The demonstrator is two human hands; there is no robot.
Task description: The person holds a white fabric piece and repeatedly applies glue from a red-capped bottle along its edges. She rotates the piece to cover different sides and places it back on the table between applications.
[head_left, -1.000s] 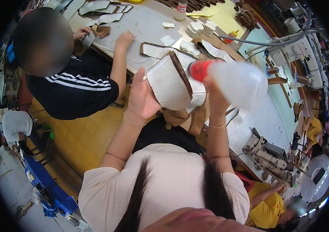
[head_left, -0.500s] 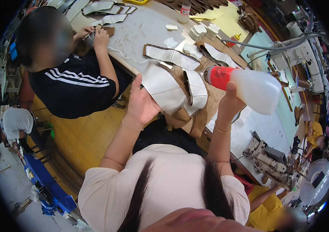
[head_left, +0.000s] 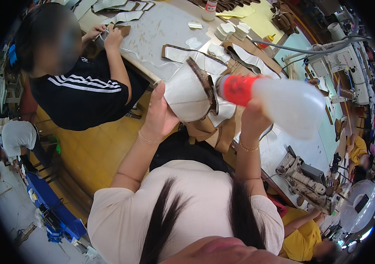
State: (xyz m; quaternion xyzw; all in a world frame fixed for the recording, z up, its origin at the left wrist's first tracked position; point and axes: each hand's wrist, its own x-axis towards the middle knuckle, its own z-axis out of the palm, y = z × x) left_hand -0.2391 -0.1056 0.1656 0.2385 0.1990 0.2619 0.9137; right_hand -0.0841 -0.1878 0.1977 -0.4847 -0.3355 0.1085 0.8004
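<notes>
My left hand (head_left: 160,115) grips the edge of a leather piece (head_left: 187,97), white on the side that shows, with a brown edge. The piece is held up and curved. My right hand (head_left: 255,119) is wrapped round a translucent plastic bottle (head_left: 292,105) with a red neck section, tilted sideways with its neck end toward the piece. The bottle is smeared by motion, and I cannot tell whether its tip touches the leather. More brown and white pieces (head_left: 211,134) lie just below, at the table's edge.
A long worktable (head_left: 152,42) carries white-lined strips (head_left: 196,59), stacked white pads (head_left: 225,31) and a small yellow-capped red bottle (head_left: 266,40). A co-worker in a black shirt (head_left: 82,94) sits at the left. Sewing machines (head_left: 306,178) stand at the right, and a cable (head_left: 302,50) crosses above the table.
My right hand has brought the bottle leftward, closer to the leather piece. The piece in my left hand has been raised and bent, so its brown edge now stands up.
</notes>
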